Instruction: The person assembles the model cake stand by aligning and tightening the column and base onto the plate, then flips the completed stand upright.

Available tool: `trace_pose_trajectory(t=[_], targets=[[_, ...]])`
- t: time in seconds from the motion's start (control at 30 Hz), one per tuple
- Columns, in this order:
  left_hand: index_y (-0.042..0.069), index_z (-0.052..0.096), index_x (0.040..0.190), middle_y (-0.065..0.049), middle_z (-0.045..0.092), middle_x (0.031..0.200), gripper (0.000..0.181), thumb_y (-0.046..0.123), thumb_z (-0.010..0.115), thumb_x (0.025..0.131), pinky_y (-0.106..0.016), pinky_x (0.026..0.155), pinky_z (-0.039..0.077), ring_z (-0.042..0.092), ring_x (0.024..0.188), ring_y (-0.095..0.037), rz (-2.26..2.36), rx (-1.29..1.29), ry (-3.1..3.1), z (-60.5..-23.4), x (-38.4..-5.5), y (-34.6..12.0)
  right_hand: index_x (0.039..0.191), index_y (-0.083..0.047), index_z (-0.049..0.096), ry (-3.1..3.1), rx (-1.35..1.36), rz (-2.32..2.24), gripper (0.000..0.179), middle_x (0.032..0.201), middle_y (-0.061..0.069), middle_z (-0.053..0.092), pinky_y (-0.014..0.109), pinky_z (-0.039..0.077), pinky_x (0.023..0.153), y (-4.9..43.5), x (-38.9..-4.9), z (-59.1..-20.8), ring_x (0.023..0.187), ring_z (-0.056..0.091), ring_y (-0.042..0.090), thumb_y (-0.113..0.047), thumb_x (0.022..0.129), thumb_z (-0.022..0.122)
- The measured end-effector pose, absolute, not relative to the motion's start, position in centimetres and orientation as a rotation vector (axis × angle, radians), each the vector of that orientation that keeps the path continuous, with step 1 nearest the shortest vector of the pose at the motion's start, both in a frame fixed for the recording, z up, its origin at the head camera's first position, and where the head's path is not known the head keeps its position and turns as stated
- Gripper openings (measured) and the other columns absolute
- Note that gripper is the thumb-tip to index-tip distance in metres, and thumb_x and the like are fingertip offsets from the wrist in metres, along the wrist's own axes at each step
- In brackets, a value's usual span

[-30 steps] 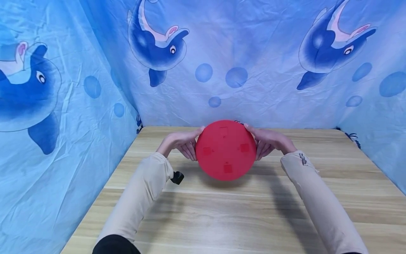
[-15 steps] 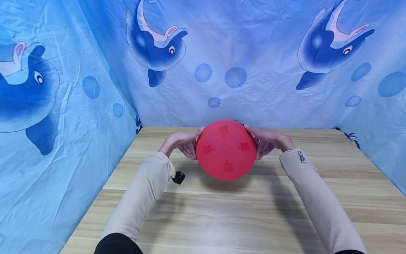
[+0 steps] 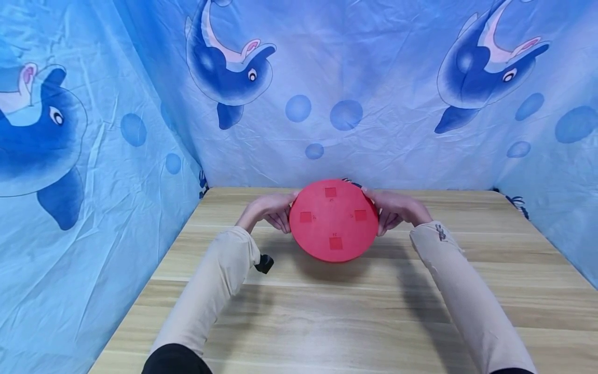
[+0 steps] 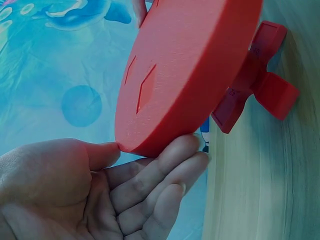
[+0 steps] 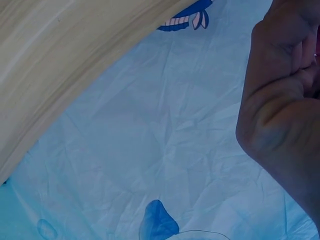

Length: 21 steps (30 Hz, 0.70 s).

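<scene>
A round red disc (image 3: pixel 334 223) with a thick rim is tilted toward me above the back half of the table. Several square recesses with small marks beside them show on its face. My left hand (image 3: pixel 272 209) grips its left edge, thumb on the near face side and fingers against the rim, as the left wrist view shows. On the opposite edge, my right hand (image 3: pixel 395 206) holds the disc the same way. Behind the disc in the left wrist view stands a red cross-shaped piece (image 4: pixel 254 77) with flared arms, hidden in the head view. The right wrist view shows mostly the right hand's dark side.
The wooden table (image 3: pixel 327 322) reaches back to a blue dolphin-print curtain (image 3: pixel 383 150), which also hangs along the left and right sides. A small black block (image 3: pixel 264 264) sits at the left sleeve's wrist.
The disc has tipped a little flatter, its lower edge rising and its upper edge dropping slightly. Both hands keep their hold and have barely moved.
</scene>
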State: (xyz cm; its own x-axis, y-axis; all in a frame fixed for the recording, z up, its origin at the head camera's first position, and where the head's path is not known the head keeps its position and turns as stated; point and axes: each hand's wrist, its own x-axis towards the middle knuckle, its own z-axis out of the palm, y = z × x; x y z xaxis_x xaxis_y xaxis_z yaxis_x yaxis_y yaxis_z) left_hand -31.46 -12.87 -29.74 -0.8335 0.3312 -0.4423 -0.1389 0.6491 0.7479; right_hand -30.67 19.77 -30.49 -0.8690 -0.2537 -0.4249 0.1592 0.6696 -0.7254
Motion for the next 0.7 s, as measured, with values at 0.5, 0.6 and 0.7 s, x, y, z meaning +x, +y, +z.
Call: trace_pose_trajectory(t=[0.5,0.6,0.7], targets=[[0.000,0.072,0.087,-0.011,0.069,0.064,0.060,0.045,0.041,0.111,-0.026,0.054,0.058,0.070,0.055,-0.017,1.220,0.169,2.406,-31.4,-31.9,-13.2,0.096,0.000,0.065,2.336,-0.051,-1.229,0.063,0.067,0.011,0.071,0.022,0.049,0.052,20.0,-31.3,-31.8,0.058,0.071,0.018,-0.056,0.109,0.037],[0.000,0.071,0.085,-0.010,0.069,0.063,0.059,0.043,0.041,0.112,-0.026,0.053,0.058,0.069,0.055,-0.016,1.236,0.179,2.412,-31.6,-32.0,-13.2,0.093,-0.002,0.066,2.328,-0.053,-1.247,0.062,0.065,0.010,0.070,0.021,0.048,0.051,20.0,-31.4,-32.0,0.057,0.071,0.017,-0.054,0.110,0.038],[0.001,0.070,0.084,-0.010,0.069,0.063,0.058,0.042,0.040,0.112,-0.026,0.053,0.058,0.069,0.054,-0.016,1.242,0.182,2.419,-31.9,-32.0,-13.1,0.088,-0.003,0.067,2.322,-0.047,-1.255,0.061,0.064,0.009,0.069,0.021,0.047,0.051,20.0,-31.5,-32.4,0.056,0.070,0.016,-0.051,0.110,0.038]])
